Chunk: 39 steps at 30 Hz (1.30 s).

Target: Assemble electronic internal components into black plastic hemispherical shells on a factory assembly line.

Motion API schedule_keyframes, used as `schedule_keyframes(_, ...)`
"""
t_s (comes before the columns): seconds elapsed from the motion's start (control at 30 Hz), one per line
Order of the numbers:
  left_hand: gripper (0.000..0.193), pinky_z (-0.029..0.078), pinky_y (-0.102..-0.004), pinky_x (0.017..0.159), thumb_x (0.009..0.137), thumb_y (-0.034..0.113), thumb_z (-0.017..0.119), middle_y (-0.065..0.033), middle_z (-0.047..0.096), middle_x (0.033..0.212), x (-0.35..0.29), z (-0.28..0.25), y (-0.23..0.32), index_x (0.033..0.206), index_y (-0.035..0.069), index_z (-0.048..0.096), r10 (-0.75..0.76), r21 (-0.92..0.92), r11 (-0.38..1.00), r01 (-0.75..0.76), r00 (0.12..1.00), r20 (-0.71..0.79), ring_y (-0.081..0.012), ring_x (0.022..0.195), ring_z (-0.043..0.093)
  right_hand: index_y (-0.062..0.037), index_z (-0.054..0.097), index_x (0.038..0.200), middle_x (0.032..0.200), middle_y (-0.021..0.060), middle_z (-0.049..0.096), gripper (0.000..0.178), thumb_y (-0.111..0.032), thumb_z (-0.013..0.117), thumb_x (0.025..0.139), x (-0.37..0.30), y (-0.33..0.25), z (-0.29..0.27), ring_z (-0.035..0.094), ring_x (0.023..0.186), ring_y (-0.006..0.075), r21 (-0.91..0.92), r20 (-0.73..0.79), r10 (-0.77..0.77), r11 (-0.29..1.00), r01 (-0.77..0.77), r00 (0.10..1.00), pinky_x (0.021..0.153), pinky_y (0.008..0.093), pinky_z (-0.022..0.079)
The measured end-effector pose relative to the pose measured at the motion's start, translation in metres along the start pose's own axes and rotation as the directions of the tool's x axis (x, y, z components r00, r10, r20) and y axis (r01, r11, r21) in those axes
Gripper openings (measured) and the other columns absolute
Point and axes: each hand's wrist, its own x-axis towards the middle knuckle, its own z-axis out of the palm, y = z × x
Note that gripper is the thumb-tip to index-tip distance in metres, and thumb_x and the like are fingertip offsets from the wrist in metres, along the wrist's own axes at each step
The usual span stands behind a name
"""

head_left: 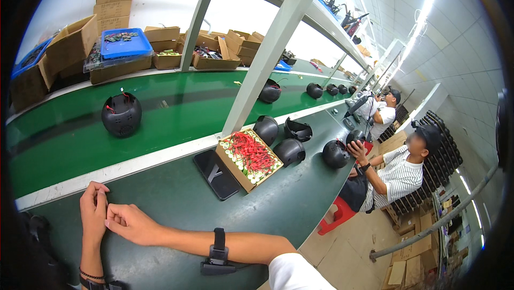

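Observation:
My left hand (93,207) rests at the near left edge of the green workbench, its fingers curled loosely. My right hand (127,223) lies against it, fingers folded in and touching the left hand. Nothing shows in either hand. To the right of them, a black smartphone (216,175) lies flat on the bench. Beside the phone stands an open cardboard box (248,186) packed with small red-wired parts (246,151) with pale green ends. Several black rounded plastic shells (289,152) stand just beyond that box.
A green conveyor belt (182,94) runs behind a metal post (276,49), carrying black round shells (122,115). Cartons (214,61) and a blue tray (126,43) line the far shelf. A co-worker (401,167) at right handles a black ball-shaped shell (335,154); another person (383,116) sits farther off.

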Motion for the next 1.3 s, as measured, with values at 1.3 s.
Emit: schedule_keyframes(1.3,0.016,0.031,-0.0279,0.054,0.106,0.008,0.051,0.0035,0.044,0.066,0.0018,0.0021,0.0000,0.095,0.001,0.061,0.014,0.008,1.000,-0.014,1.000,0.007,-0.0051,0.061,0.039,-0.0011,0.057,0.088,0.066,0.0019,0.056,0.023,-0.017,0.066,0.102,-0.0011,-0.0018,-0.0017,0.050,0.061,0.0101,-0.012,-0.008,0.015,1.000,-0.015,1.000,0.057,0.0297,0.041)
